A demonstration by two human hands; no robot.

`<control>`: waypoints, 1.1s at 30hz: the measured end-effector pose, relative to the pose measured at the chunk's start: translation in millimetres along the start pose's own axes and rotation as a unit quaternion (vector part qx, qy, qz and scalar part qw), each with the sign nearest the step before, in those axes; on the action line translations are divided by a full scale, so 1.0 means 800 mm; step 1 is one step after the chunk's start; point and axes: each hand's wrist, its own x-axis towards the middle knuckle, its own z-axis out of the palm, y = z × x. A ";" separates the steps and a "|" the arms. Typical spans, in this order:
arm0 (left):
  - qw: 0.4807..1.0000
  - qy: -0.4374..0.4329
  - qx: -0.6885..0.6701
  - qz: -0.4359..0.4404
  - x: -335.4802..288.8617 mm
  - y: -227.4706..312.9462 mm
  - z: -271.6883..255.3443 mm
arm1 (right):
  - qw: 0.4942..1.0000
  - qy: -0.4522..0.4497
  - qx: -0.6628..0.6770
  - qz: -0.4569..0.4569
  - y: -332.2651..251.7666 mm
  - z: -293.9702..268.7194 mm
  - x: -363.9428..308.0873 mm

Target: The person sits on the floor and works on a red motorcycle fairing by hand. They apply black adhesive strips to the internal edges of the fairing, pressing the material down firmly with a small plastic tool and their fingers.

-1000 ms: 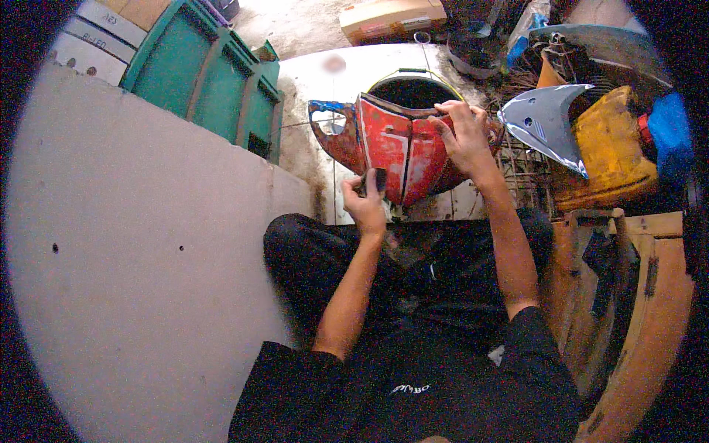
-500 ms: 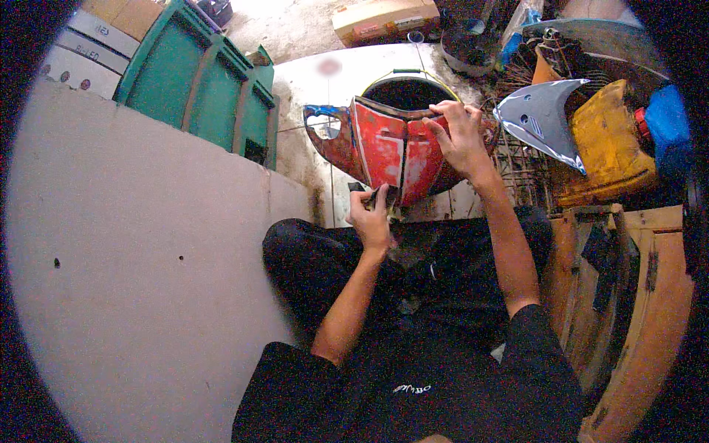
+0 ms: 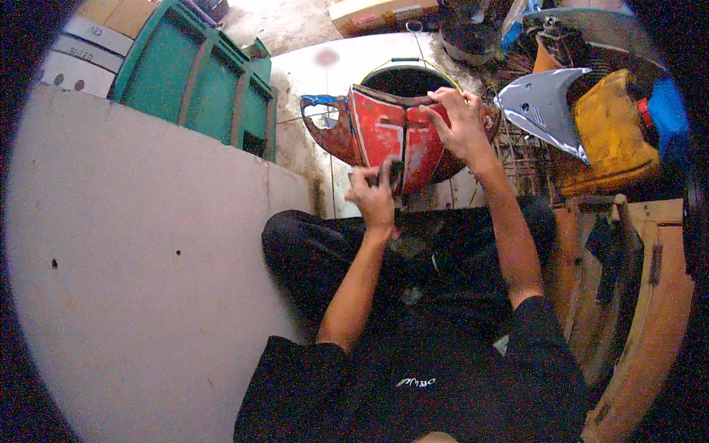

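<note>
The red fairing panel (image 3: 378,140) lies crosswise ahead, left hand (image 3: 374,198) pinching a dark pad (image 3: 396,174) near its lower tip, right hand (image 3: 464,129), thumb spread, at its upper edge.

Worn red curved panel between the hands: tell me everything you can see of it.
The worn red curved panel looks hard, with scuffed paint, pale patches and a dark central seam. Its left wing is brownish, blue-edged and has an opening. It narrows toward the person, above white tiles, before a black yellow-handled bucket; whether they touch is unclear. The bare right hand touches its upper right edge; the left holds a small dark block at its lower part.
</note>
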 end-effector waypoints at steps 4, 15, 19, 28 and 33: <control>0.999 -0.030 0.033 -0.021 -0.007 -0.022 -0.015 | 0.999 0.016 -0.032 -0.015 -0.011 0.008 0.000; 0.999 0.024 -0.010 0.028 0.005 -0.016 0.003 | 0.999 -0.026 -0.025 0.007 -0.018 -0.011 0.004; 0.999 0.022 0.021 0.016 -0.006 -0.029 0.005 | 0.999 -0.035 -0.003 -0.003 -0.002 -0.010 0.002; 0.999 0.031 -0.044 0.006 0.001 -0.023 0.013 | 0.999 -0.036 0.010 -0.003 0.000 -0.013 0.006; 0.998 0.011 0.032 -0.047 -0.024 -0.026 -0.011 | 0.998 -0.059 0.011 -0.006 -0.002 -0.012 0.006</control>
